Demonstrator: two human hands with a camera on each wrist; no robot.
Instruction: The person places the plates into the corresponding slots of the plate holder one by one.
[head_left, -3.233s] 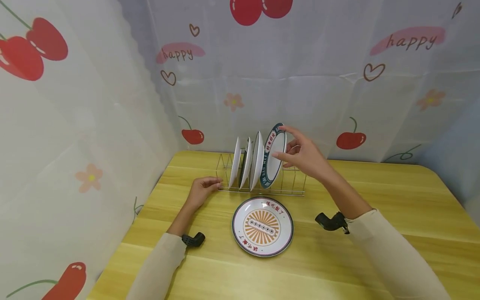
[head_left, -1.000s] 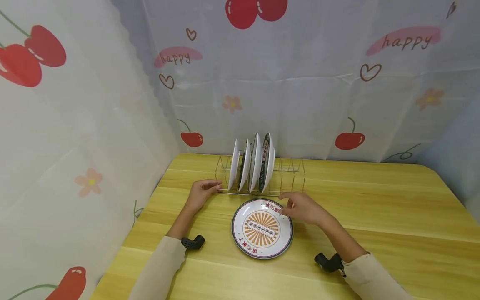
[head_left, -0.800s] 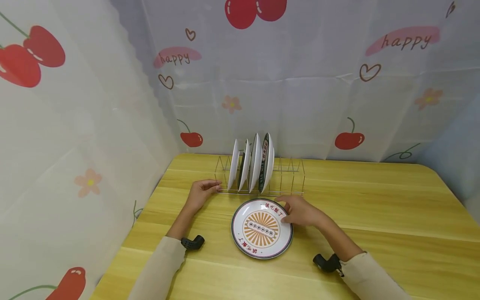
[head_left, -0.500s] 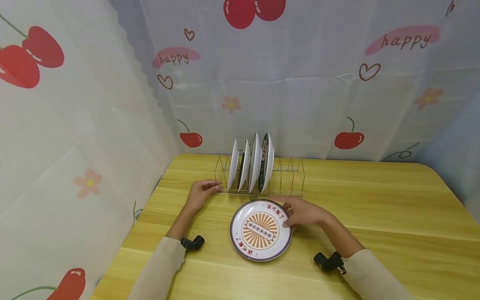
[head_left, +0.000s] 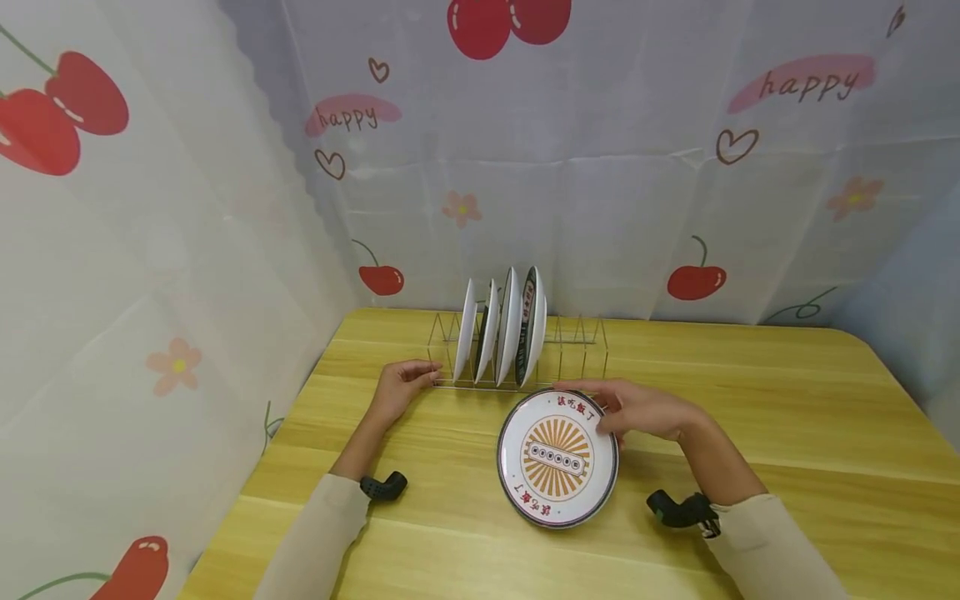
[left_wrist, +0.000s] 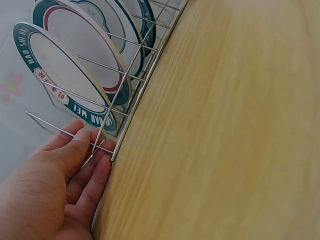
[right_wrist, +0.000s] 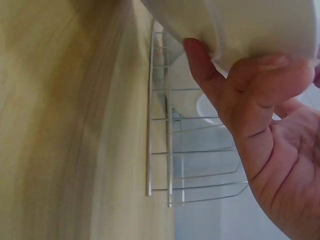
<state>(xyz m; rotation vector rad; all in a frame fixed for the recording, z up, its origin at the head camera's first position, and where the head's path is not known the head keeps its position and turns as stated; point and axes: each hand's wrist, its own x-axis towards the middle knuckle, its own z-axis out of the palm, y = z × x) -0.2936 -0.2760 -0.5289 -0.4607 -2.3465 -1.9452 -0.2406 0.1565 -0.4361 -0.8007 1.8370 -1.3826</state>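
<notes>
My right hand (head_left: pixel 645 412) grips the upper right rim of a white plate (head_left: pixel 557 458) with an orange sunburst centre and red characters. Raised off the table, the plate covers part of the rack's front rail in the head view. From below, in the right wrist view, the fingers (right_wrist: pixel 270 90) support its pale underside (right_wrist: pixel 260 30). A wire dish rack (head_left: pixel 583 358) stands behind it, with several plates upright in its left slots. The nearest of these on the right is a green-rimmed plate (head_left: pixel 532 329). My left hand (left_wrist: pixel 60 180) pinches the rack's left end wire between thumb and fingers.
The rack's right-hand slots (right_wrist: pixel 200 155) hold no plates. A wooden table (head_left: pixel 750 433) lies under everything, backed by a cherry-print curtain (head_left: pixel 615 208). A black wrist camera (head_left: pixel 384 486) sits on my left wrist, another (head_left: pixel 682 508) on my right.
My right hand let go of the green-rimmed plate, now upright in the rack, moved down to the sunburst plate, gripped its rim and lifted it rightward. The left hand stays at the rack.
</notes>
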